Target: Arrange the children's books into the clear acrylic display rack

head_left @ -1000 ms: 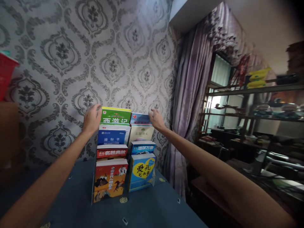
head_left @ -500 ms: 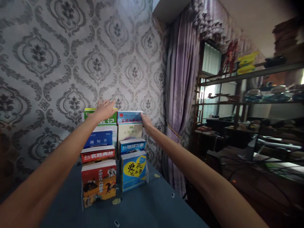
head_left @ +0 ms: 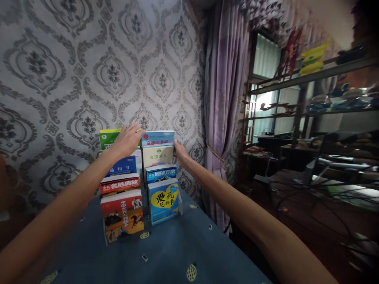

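Observation:
Two columns of paperback books stand in tiers in a holder on the table. My left hand (head_left: 129,140) is open over the green book (head_left: 106,138) at the back left, its fingers stretched towards the top left corner of the light blue book (head_left: 158,137). My right hand (head_left: 181,154) is at the right edges of the light blue book and the cream book (head_left: 158,156), fingers extended and partly hidden. Below stand a dark blue book (head_left: 126,166), a red book (head_left: 120,185), an orange-red book (head_left: 122,215), a blue book (head_left: 161,173) and a yellow-and-blue book (head_left: 164,203).
A dark blue tablecloth (head_left: 166,252) with yellow patterns covers the table. Patterned wallpaper (head_left: 118,75) rises behind the books, with a purple curtain (head_left: 222,98) to the right. Farther right are shelves (head_left: 296,85) with ornaments and a cluttered desk with cables.
The view has tilted down and shifted slightly. My left hand has moved right relative to the books, to the light blue book's corner. My right hand has dropped slightly along the books' right edges.

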A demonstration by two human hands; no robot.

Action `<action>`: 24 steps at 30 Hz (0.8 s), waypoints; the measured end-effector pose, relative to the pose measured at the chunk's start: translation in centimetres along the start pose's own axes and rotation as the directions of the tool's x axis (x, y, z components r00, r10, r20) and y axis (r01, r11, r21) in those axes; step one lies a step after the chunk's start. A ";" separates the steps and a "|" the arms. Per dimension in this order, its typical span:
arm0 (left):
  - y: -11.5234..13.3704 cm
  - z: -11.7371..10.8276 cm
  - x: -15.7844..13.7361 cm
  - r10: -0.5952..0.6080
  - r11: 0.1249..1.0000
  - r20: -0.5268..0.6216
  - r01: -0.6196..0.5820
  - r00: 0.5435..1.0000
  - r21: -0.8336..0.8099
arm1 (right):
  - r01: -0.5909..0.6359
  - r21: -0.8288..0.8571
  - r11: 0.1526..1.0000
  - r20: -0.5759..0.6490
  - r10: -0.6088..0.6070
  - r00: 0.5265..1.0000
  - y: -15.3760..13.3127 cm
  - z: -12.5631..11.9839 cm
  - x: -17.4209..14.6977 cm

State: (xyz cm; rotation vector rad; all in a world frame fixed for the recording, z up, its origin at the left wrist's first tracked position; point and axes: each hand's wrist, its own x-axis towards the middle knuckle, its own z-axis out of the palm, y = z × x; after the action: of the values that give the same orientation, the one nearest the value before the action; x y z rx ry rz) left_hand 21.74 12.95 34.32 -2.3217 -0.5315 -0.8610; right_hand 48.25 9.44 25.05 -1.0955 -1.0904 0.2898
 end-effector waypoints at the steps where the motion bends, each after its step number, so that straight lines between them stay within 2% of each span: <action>1: 0.3 -0.2 -0.8 0.006 1.000 -0.025 -0.006 1.000 -0.024 | -0.018 0.001 1.000 0.005 0.018 1.000 0.0 0.0 -0.5; 5: 1.5 -1.0 -4.8 -0.049 0.990 -0.112 0.033 0.992 -0.139 | -0.060 -0.016 0.998 0.010 0.061 0.998 -0.1 -0.3 -2.2; 9: 3.2 -1.8 -10.5 -0.121 0.963 -0.174 0.073 0.977 -0.260 | -0.079 -0.032 0.996 0.022 0.080 0.997 0.0 -0.9 -3.7; 12: 4.4 -2.0 -14.5 -0.212 0.934 -0.149 0.155 0.966 -0.321 | -0.096 -0.050 0.994 0.018 0.097 0.995 0.4 -1.4 -4.6; 15: 5.4 -1.9 -16.7 -0.312 0.868 -0.036 0.269 0.950 -0.416 | -0.108 -0.066 0.992 0.007 0.109 0.994 0.9 -1.6 -4.9; 17: 5.9 -1.5 -16.9 -0.358 0.820 0.059 0.344 0.932 -0.457 | -0.101 -0.069 0.992 0.006 0.102 0.995 0.9 -1.5 -4.8; 19: 6.2 -0.9 -16.1 -0.358 0.821 0.096 0.362 0.929 -0.442 | -0.082 -0.066 0.994 0.016 0.083 0.996 0.9 -1.4 -4.8; 21: 6.0 -0.3 -14.2 -0.313 0.863 0.078 0.318 0.946 -0.392 | -0.058 -0.062 0.996 0.028 0.060 0.998 0.8 -1.3 -4.7; 24: 5.0 0.2 -9.8 -0.228 0.928 0.050 0.232 0.972 -0.291 | -0.032 -0.062 0.998 0.033 0.034 0.999 1.2 -1.1 -5.0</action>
State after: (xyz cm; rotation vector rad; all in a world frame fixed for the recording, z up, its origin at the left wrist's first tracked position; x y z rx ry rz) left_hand 17.60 7.83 25.50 -2.5720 -0.7371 -1.0981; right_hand 47.16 6.07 21.21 -1.1678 -1.1188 0.3036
